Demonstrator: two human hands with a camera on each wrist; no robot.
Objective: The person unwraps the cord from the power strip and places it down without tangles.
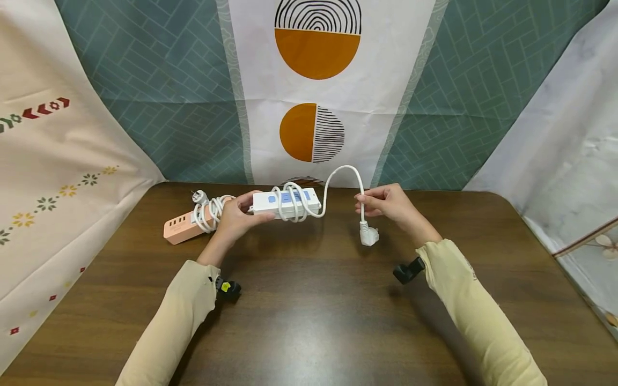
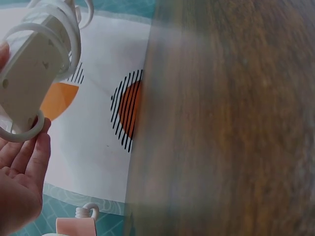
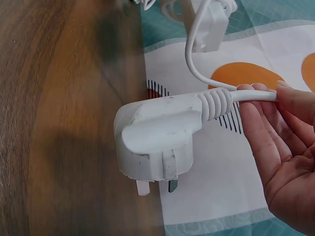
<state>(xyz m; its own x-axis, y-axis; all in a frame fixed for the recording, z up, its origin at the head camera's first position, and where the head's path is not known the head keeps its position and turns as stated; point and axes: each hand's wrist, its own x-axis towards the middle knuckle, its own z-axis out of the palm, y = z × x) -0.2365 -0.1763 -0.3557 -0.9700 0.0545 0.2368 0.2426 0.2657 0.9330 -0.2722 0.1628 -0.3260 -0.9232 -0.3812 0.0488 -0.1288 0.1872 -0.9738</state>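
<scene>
A white power strip (image 1: 264, 201) with blue sockets is raised above the table, its cord (image 1: 292, 209) wound round it in several loops. My left hand (image 1: 235, 218) grips its left end between thumb and fingers; the left wrist view shows the strip's underside (image 2: 30, 73). From the other end a free length of cord arches over to my right hand (image 1: 390, 205), which pinches it just above the plug. The white plug (image 3: 160, 130) hangs below those fingers with its metal pins showing in the right wrist view.
Behind my left hand, a pink power strip (image 1: 181, 228) lies on the brown table (image 1: 309, 300), with its white cord (image 1: 205, 214) wrapped round it and its plug (image 1: 199, 197) on top. A patterned cloth (image 1: 193, 96) hangs along the table's back edge.
</scene>
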